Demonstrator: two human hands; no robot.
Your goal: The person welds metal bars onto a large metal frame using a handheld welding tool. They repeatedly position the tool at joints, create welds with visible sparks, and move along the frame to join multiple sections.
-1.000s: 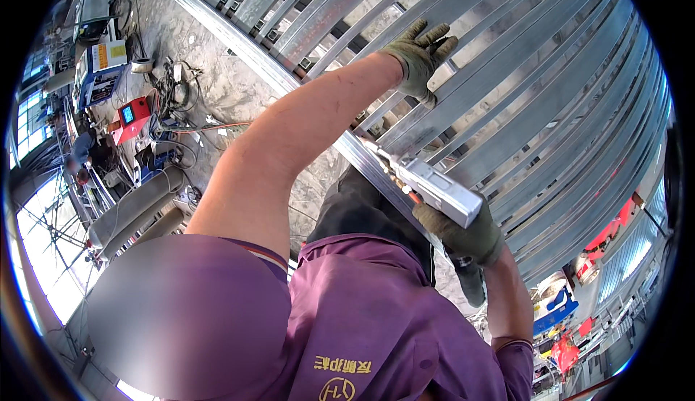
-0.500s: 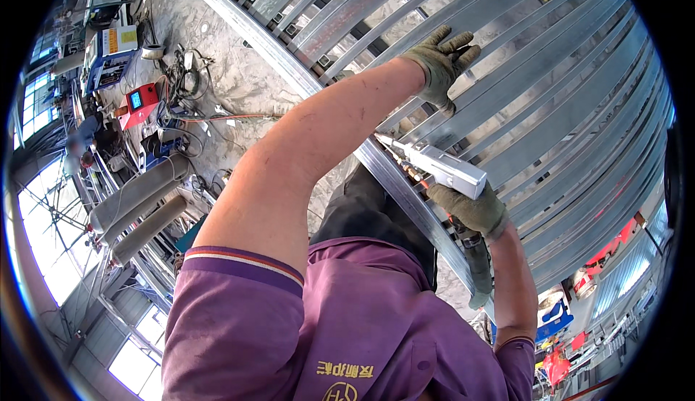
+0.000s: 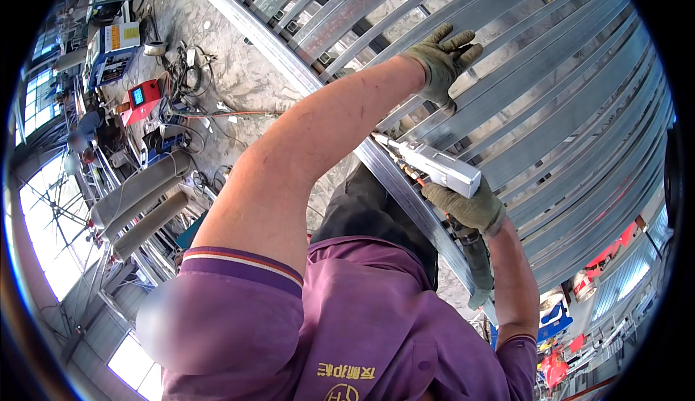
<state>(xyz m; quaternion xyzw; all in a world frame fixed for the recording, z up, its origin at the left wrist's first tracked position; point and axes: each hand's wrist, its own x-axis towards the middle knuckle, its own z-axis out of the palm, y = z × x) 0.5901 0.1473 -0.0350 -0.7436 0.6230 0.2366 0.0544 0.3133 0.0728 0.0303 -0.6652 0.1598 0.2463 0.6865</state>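
My left hand [image 3: 440, 69], in a grey-green work glove, reaches out over the metal frame. Its fingers are spread, and it rests on or just above the flat galvanized bars [image 3: 499, 86]. Nearer to me, my right hand [image 3: 469, 209], gloved the same way, is wrapped round the handle of a welding gun [image 3: 439, 166] with a white box-shaped body. The gun's thin nozzle and brass-coloured fittings point left, to the near edge rail [image 3: 405, 187] by a bar end. A thick dark hose [image 3: 478, 269] hangs from the handle. My right fingertips are partly hidden.
At left on the concrete floor stand a red machine [image 3: 139, 100] with a small screen, a blue-and-white machine [image 3: 116, 48] and tangled cables [image 3: 190, 68]. Long gas cylinders [image 3: 141, 192] lie below them. A person [image 3: 93, 129] is at the far left.
My right hand and the welding gun have shifted very slightly left, with the nozzle still at the rail. My left hand keeps its place and spread.
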